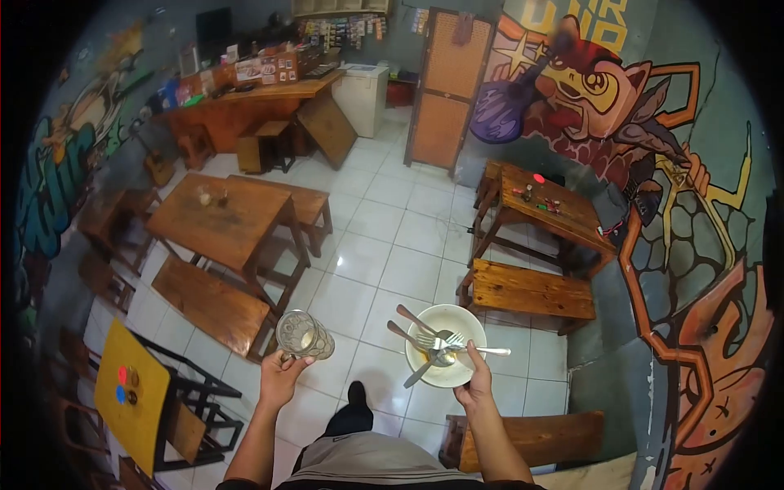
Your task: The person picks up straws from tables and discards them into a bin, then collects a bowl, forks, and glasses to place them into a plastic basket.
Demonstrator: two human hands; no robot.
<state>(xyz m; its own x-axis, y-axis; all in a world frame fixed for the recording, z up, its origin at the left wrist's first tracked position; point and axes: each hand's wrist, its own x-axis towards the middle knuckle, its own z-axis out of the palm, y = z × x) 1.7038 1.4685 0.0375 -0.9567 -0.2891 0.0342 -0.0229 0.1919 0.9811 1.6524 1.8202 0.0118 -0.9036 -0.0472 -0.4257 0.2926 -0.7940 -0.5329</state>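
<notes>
My left hand (280, 379) is closed on the handle of a clear glass mug (320, 340), which tilts a little and has some pale residue inside. A white bowl (419, 314) is in my right hand (476, 384), with the thumb over its rim and the other fingers mostly hidden beneath. Several pieces of cutlery lie crossed in the bowl, among them forks (428, 341) and a spoon (443, 357). Some handles stick out past the rim, one of them beside my thumb. The two hands are apart, held out in front of my body over the tiled floor.
Left of me are a wooden table (245, 204) with a glass on it, a bench (208, 302) and a yellow-topped table (122, 367). At right stand another table (563, 204) and benches (535, 290). A tiled aisle (371, 224) leads toward a counter (245, 94) and door (445, 98).
</notes>
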